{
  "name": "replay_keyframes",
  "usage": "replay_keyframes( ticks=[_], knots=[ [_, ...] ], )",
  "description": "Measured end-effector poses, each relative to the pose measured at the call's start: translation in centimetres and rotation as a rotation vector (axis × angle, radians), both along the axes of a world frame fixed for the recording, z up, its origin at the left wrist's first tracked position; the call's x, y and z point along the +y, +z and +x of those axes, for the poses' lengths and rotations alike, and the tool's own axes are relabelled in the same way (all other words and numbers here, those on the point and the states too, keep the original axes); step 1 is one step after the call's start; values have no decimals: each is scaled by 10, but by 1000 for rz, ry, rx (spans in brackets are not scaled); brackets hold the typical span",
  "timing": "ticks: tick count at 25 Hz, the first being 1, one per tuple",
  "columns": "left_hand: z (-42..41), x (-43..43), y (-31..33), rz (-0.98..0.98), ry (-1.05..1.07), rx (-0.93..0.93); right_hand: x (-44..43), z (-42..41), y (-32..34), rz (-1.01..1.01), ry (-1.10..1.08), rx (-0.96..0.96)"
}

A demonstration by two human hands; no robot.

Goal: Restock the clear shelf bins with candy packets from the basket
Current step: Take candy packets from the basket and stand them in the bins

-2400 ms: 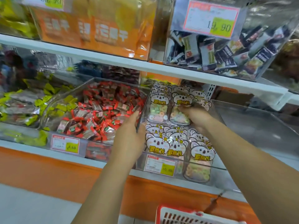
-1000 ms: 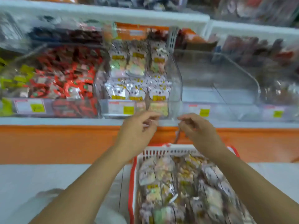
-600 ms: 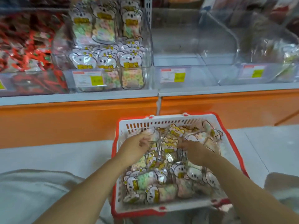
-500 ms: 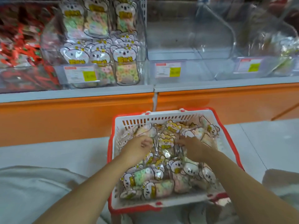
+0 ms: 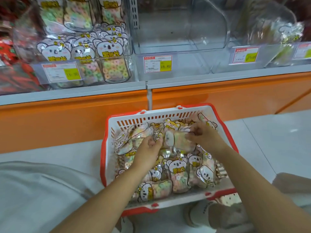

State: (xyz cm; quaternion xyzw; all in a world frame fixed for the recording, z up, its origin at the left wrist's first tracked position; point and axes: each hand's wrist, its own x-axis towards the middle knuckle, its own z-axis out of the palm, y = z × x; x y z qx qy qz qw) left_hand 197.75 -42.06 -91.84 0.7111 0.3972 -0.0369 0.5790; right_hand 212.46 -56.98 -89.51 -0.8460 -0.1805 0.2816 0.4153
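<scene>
A red-and-white basket (image 5: 170,115) sits on the floor below the shelf, full of koala-print candy packets (image 5: 176,169). Both hands are inside it. My left hand (image 5: 149,149) has its fingers curled round the edge of a packet at the basket's left. My right hand (image 5: 200,134) pinches a pale green packet (image 5: 176,139) lifted slightly above the pile. On the shelf, a clear bin (image 5: 84,47) at the left holds several of the same koala packets, and the clear bin (image 5: 178,31) to its right has nothing in it.
An orange shelf base (image 5: 218,96) runs behind the basket. Price tags (image 5: 157,63) hang on the bin fronts. Red-wrapped candies (image 5: 8,52) fill a bin at far left. Another bin (image 5: 277,36) at right holds a few packets. My grey-trousered knees frame the basket.
Both hands left the shelf bin and dropped into the basket. In the last half second each has closed on a packet, and the right hand has raised its one a little.
</scene>
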Motion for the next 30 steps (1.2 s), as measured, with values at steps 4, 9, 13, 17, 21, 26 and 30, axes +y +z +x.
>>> replay_keyframes(
  ticks=[4,9,13,17,21,26,30],
  knots=[
    [3,-2,-6,-590,194,-140,-1,-12,4,344,-217,390],
    [5,0,1,-891,274,-285,14,-42,0,299,-164,137],
    [1,10,-2,-912,330,-193,18,-40,7,137,198,112],
    [-9,22,-10,-871,403,-138,15,-6,-3,-352,336,-241],
    [-12,26,-9,-865,436,-177,23,-34,-33,-893,902,-483],
    [-18,28,-9,-817,419,-180,22,-30,-24,-560,686,-259],
    [-17,36,-7,-751,438,-224,6,-1,20,-156,373,117]
  ],
)
